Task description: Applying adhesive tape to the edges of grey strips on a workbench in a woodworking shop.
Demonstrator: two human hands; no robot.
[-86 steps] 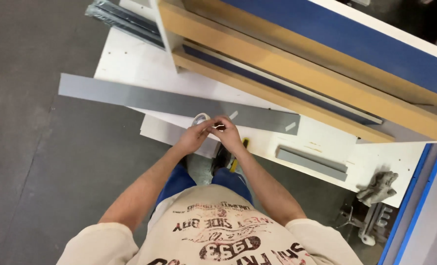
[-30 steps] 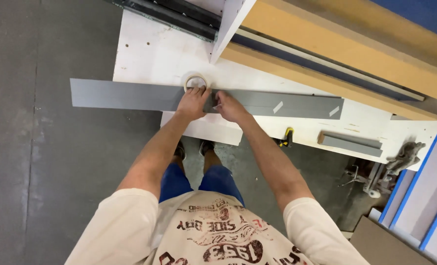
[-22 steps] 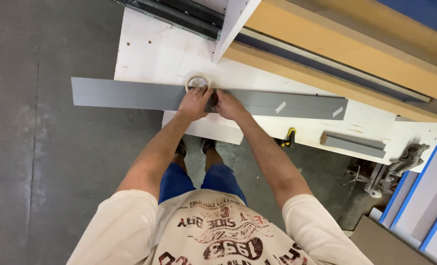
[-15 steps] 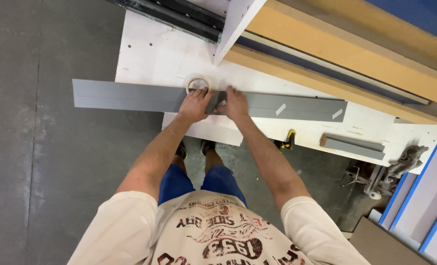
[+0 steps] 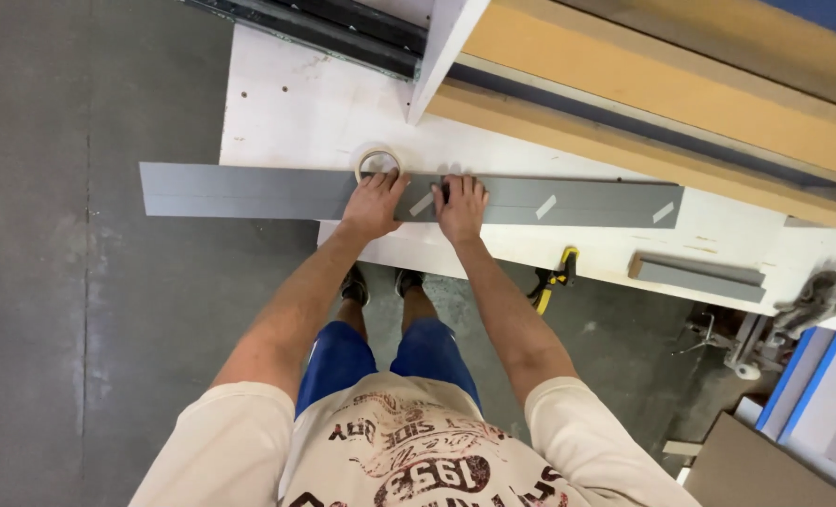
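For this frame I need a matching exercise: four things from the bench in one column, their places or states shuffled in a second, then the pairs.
Things:
1. tape roll
2. long grey strip
3. short grey piece
4. yellow-handled tool

Places or states:
A. at the bench's front edge, hanging over it
B. lying apart, right of the hands
C. by the left hand's fingertips
D. overhanging the bench's left end, both hands on it

Pairs: 1-C, 2-D, 3-B, 4-A

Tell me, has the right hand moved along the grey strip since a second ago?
Yes. The right hand slid rightward along the grey strip, away from the tape roll.
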